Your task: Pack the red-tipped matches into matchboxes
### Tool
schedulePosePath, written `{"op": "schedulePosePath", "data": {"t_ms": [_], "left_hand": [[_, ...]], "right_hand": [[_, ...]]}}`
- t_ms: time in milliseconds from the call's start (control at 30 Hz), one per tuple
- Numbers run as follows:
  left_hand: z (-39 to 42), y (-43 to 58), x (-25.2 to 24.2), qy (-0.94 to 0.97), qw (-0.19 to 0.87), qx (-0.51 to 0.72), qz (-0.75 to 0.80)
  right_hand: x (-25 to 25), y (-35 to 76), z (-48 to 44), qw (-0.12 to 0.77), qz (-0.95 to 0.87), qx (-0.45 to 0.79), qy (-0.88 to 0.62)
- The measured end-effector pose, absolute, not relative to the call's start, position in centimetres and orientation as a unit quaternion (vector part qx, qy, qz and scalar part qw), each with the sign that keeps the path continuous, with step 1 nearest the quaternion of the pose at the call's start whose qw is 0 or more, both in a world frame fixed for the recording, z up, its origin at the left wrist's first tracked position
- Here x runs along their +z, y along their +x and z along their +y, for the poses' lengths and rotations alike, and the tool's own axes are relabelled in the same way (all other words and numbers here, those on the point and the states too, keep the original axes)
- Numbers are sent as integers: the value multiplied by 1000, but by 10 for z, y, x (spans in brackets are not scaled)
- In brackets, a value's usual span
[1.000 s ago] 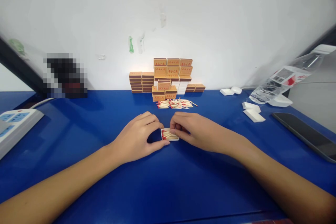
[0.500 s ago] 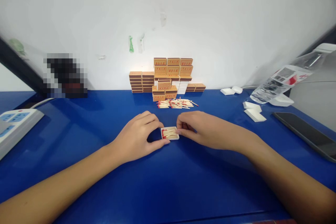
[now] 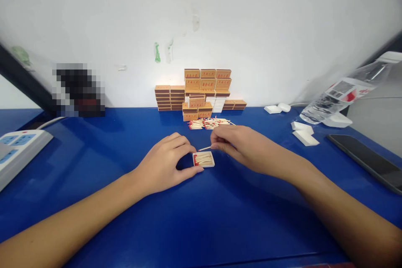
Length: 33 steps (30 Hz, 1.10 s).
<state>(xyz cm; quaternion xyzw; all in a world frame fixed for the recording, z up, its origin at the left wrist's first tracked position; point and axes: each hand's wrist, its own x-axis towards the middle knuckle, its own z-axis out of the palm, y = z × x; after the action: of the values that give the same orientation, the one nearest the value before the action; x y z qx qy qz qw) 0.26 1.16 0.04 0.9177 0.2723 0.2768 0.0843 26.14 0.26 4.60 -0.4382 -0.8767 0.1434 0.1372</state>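
On the blue table lies a small white matchbox tray (image 3: pixel 214 161), with red-headed matches (image 3: pixel 204 159) lying side by side in it. My left hand (image 3: pixel 169 163) steadies the tray at its left end, thumb at the near edge and fingertips at the far left corner. A single match (image 3: pixel 204 148) is pinched between thumb and fingers of my right hand (image 3: pixel 235 141), just above the tray's far side, its red head pointing left. Behind, a loose pile of matches (image 3: pixel 201 124) is spread out, partly hidden by my right hand.
Matchboxes (image 3: pixel 207 84) are stacked against the white wall. White blocks (image 3: pixel 305 137), a tilted plastic bottle (image 3: pixel 337 92) and a phone (image 3: pixel 370 161) lie at right. A power strip (image 3: pixel 25 146) sits at left, near a blurred dark object (image 3: pixel 78 90).
My right hand has lifted from the tray and moved slightly away from me, with a match now showing in its pinch. My left hand and the tray have stayed in place.
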Motion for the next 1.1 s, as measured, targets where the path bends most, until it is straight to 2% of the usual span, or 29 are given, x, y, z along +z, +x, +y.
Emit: {"op": "schedulePosePath", "data": {"t_ms": [433, 1100], "left_hand": [[12, 3, 1, 920, 86, 273, 269], [12, 3, 1, 919, 82, 277, 270]], "right_hand": [[25, 249, -2, 138, -886, 166, -411], [25, 248, -6, 139, -896, 142, -397]]}}
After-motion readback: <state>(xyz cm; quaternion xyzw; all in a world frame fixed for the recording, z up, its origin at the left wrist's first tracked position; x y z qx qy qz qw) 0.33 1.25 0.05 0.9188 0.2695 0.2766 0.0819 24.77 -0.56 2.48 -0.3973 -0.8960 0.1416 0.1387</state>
